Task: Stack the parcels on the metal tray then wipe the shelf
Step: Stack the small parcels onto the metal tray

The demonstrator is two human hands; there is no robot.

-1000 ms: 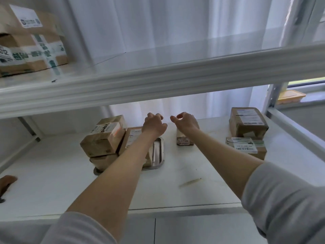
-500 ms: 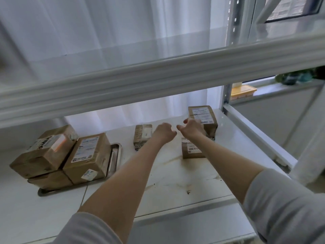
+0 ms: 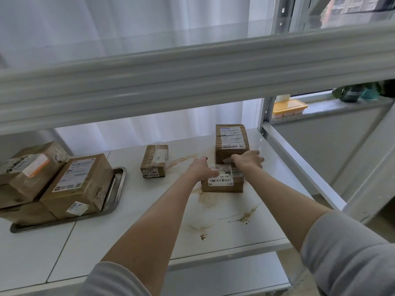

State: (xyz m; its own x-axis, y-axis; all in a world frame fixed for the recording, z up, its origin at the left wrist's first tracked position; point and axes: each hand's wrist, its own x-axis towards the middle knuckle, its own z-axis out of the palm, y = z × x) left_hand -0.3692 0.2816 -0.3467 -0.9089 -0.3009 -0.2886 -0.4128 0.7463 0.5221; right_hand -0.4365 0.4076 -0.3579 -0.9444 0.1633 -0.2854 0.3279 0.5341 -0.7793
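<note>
Small brown carton (image 3: 153, 161) mid-shelf reads "72-3-7309" on its near face. The flat parcel (image 3: 222, 180) btwn the hands has a white barcode label, digits approx "602-602-12-81", rest too small to read. Left hand (image 3: 201, 170) lies on its left top edge, right hand (image 3: 248, 160) on its far right corner; both touching, fingers spread over it, can't tell if it's lifted. Tall corrugated box (image 3: 232, 142) w/ printed label stands just behind, touching. Metal tray (image 3: 116, 189), shiny, rounded rim, far left, carries three taped cardboard parcels (image 3: 79, 184). White shelf (image 3: 139, 221) shows brown smears near the flat parcel. Upper shelf beam (image 3: 192, 80) blocks the view above. Yellow lidded container (image 3: 288, 107) on the sill, far right.
</note>
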